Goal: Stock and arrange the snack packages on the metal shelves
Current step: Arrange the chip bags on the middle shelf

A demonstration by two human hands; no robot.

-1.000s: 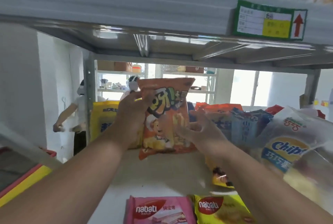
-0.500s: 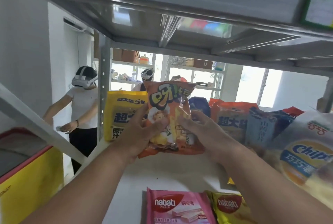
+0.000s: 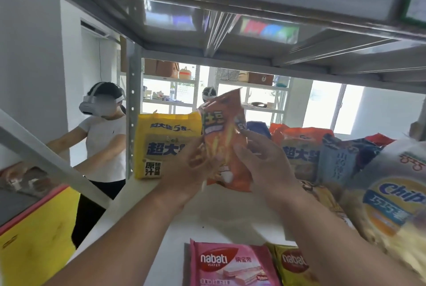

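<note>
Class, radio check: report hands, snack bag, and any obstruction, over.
Left hand and right hand both grip orange snack bag, upright above shelf. Yellow pack stands left, orange pack right. Gap between open.

A white metal shelf (image 3: 161, 235) is carrying the snack packs, with the yellow multipack (image 3: 166, 145) serving as the landmark. The yellow multipack is standing upright at the far left of the shelf, just beside the perforated upright post (image 3: 133, 110). To its right along the back, an orange multipack (image 3: 299, 149) and a blue bag (image 3: 338, 161) are standing in a row. Further right, a large cookie bag (image 3: 391, 196) is leaning at the shelf's right side. Well in front of the yellow multipack, a pink wafer pack (image 3: 230, 265) and a yellow wafer pack (image 3: 292, 265) are lying flat side by side at the near edge.
</note>
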